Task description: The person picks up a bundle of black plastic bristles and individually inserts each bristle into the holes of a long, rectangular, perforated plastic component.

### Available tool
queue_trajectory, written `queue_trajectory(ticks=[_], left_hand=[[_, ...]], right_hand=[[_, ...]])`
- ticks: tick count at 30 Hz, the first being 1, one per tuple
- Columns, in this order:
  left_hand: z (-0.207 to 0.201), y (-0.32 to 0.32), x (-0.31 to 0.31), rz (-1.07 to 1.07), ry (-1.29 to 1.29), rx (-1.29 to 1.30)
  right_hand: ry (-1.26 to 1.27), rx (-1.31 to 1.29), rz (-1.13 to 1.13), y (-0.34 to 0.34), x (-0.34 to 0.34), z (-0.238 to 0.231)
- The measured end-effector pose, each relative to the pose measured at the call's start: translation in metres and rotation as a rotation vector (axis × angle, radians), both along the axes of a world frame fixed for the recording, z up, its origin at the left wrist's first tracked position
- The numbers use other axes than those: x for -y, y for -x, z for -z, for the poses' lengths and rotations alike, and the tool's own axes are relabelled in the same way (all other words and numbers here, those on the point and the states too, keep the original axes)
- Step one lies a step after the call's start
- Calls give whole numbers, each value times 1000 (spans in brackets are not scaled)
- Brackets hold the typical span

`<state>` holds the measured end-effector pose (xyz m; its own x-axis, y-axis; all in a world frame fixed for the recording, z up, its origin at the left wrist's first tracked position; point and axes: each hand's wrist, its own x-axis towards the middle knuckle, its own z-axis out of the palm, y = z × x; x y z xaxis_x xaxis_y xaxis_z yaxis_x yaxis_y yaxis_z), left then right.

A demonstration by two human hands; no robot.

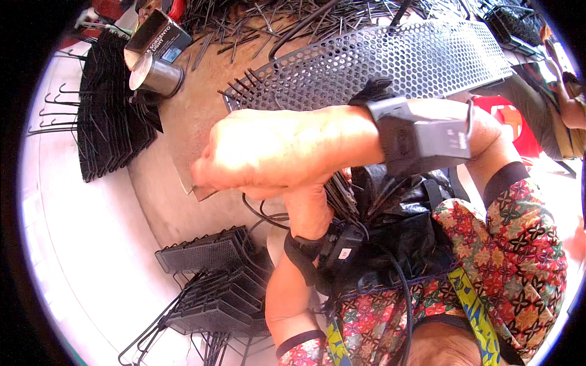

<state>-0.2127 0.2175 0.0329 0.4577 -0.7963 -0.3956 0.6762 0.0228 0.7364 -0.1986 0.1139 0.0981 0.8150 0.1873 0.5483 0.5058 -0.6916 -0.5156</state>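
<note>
My right hand [247,149] is in the middle of the view, back upward and fingers curled closed. A thin, pale edge shows by its fingertips; what it belongs to I cannot make out. My left hand [308,204] comes up from below and passes under the right one, which hides its fingers. Both wrists wear dark strapped devices. Just beyond my right hand lies a long perforated black metal panel [421,58] with a bent rod frame and several short prongs at its left end. Thin dark rods [343,195] rest on the black sheet [390,238] over my lap.
Many loose black rods [256,21] lie scattered at the far side. A metal can [155,74] and a dark box [160,38] stand at far left, near stacked black hooked pieces [110,110]. Black mesh racks [213,293] pile at lower left. Another person [564,91] is at far right.
</note>
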Motion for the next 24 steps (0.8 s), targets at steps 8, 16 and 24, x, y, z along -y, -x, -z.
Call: queue_trajectory(ticks=[8, 16, 24], left_hand=[[1, 3, 9, -37, 81, -61], [-3, 2, 6, -67, 72, -57], [-3, 4, 5, -40, 27, -68]], right_hand=[[-306, 406, 493, -11, 70, -2], [-62, 474, 551, -9, 86, 51], [151, 193, 474, -1, 82, 65]])
